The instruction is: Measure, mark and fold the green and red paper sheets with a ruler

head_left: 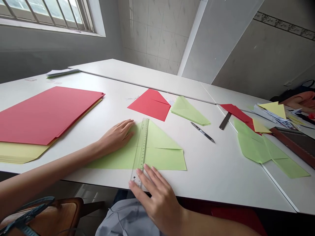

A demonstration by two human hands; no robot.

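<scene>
A clear plastic ruler (144,141) lies upright in view across a light green sheet of paper (167,159), which has a slit or line on its right part. My left hand (120,132) lies flat and open on the sheet's left side, fingers stretched towards the ruler's far end. At the table's near edge my right hand (157,193) holds the ruler's near end, thumb at its left edge and fingertips on and beside it. Beyond the sheet are a red folded paper (150,105), green folded papers (188,111) and a pen (203,132).
Large red sheets (46,114) lie over yellow sheets (24,152) at left. On the right are cut green pieces (253,142), a dark ruler (225,121), yellow paper scraps (273,108) and a brown-edged case (295,144). A wooden chair (61,213) stands below left.
</scene>
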